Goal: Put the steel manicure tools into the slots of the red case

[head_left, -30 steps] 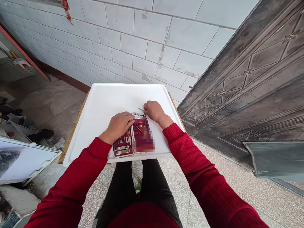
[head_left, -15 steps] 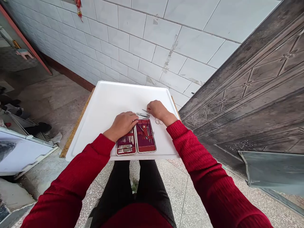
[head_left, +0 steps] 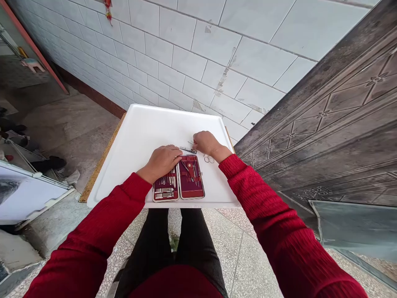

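An unfolded manicure case (head_left: 192,193) with a dark red lining lies near the front edge of the white tabletop (head_left: 145,128). My left hand (head_left: 163,162) rests across its upper left corner, fingers stretched out and lying flat. Nail clippers (head_left: 164,195) and several slim tools sit in the left half; cuticle nippers (head_left: 187,167) are strapped into the right half. Just beyond the case is a loose nail clipper (head_left: 188,150). My right hand (head_left: 204,142) pinches a thin metal tool (head_left: 190,142), mostly hidden by the fingers. Small scissors (head_left: 209,159) lie beneath that wrist.
A tiled wall (head_left: 173,54) stands behind the table. To the right is a dark patterned metal door (head_left: 310,136). White-panelled furniture (head_left: 31,194) stands at the left, on the floor.
The thin tool in my right hand has tilted, its tip pointing more upward. My left hand stays on the case. The view has shifted slightly.
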Demonstrator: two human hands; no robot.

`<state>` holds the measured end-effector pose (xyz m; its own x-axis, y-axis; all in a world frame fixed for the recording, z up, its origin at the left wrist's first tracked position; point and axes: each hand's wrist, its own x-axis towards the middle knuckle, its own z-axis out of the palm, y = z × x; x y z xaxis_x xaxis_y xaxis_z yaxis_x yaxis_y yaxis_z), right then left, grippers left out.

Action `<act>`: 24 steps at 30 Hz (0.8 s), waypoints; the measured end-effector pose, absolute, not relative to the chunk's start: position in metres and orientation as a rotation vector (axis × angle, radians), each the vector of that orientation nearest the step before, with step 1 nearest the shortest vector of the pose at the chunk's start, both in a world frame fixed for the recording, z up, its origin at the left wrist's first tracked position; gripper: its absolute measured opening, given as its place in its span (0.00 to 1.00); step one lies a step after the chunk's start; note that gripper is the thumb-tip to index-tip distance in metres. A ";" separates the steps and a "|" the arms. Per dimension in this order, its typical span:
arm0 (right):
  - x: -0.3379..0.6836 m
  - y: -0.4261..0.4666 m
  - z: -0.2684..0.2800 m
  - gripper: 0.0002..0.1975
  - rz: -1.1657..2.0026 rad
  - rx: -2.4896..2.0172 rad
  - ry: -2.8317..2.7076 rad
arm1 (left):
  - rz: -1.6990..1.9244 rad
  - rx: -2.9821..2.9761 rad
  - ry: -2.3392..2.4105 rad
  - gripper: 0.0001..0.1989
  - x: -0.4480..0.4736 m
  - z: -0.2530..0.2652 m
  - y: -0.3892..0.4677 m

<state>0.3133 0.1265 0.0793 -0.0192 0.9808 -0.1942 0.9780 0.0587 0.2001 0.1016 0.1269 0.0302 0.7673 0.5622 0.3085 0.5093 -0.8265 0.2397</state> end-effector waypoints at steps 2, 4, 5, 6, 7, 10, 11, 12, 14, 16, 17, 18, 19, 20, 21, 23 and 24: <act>0.316 0.125 0.079 0.13 -0.021 2.007 2.075 | 0.562 2.812 0.853 0.11 0.102 0.030 0.127; 0.319 0.123 0.080 0.13 -0.068 2.026 2.105 | 0.567 2.807 0.849 0.11 0.102 0.030 0.127; 0.319 0.120 0.081 0.12 -0.090 2.028 2.128 | 0.570 2.807 0.847 0.11 0.102 0.030 0.128; 0.319 0.117 0.083 0.12 -0.104 2.024 2.152 | 0.573 2.809 0.845 0.11 0.102 0.030 0.128; 0.318 0.113 0.086 0.11 -0.111 2.016 2.176 | 0.578 2.811 0.842 0.11 0.102 0.030 0.128; 0.314 0.098 0.096 0.10 -0.092 1.934 2.240 | 0.594 2.819 0.825 0.12 0.102 0.029 0.128; 0.311 0.093 0.101 0.09 -0.079 1.886 2.257 | 0.596 2.822 0.817 0.12 0.102 0.029 0.128; 0.308 0.087 0.105 0.09 -0.063 1.834 2.266 | 0.599 2.823 0.814 0.12 0.103 0.029 0.128; 0.302 0.077 0.112 0.09 -0.037 1.724 2.262 | 0.599 2.820 0.812 0.13 0.103 0.030 0.128; 0.294 0.071 0.118 0.11 -0.029 1.645 2.218 | 0.600 2.816 0.812 0.13 0.103 0.029 0.128; 0.291 0.069 0.119 0.11 -0.024 1.615 2.194 | 0.600 2.817 0.811 0.13 0.103 0.029 0.128; 0.287 0.068 0.121 0.12 -0.018 1.587 2.172 | 0.598 2.820 0.809 0.13 0.103 0.029 0.129; 0.284 0.067 0.122 0.13 -0.006 1.557 2.153 | 0.595 2.826 0.808 0.13 0.103 0.029 0.129; 0.281 0.068 0.122 0.13 0.009 1.528 2.139 | 0.590 2.830 0.811 0.13 0.103 0.029 0.129; 0.278 0.068 0.122 0.13 0.022 1.497 2.131 | 0.583 2.834 0.814 0.13 0.103 0.029 0.129; 0.273 0.069 0.122 0.12 0.037 1.450 2.119 | 0.571 2.834 0.821 0.13 0.103 0.029 0.129; 0.271 0.070 0.122 0.12 0.039 1.432 2.115 | 0.570 2.829 0.825 0.13 0.103 0.030 0.128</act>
<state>0.2709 0.0700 0.1217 -0.2568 0.8592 -0.4426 0.8422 0.4236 0.3336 0.1032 0.1282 0.0295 0.7779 0.5420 0.3179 0.4891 -0.8399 0.2352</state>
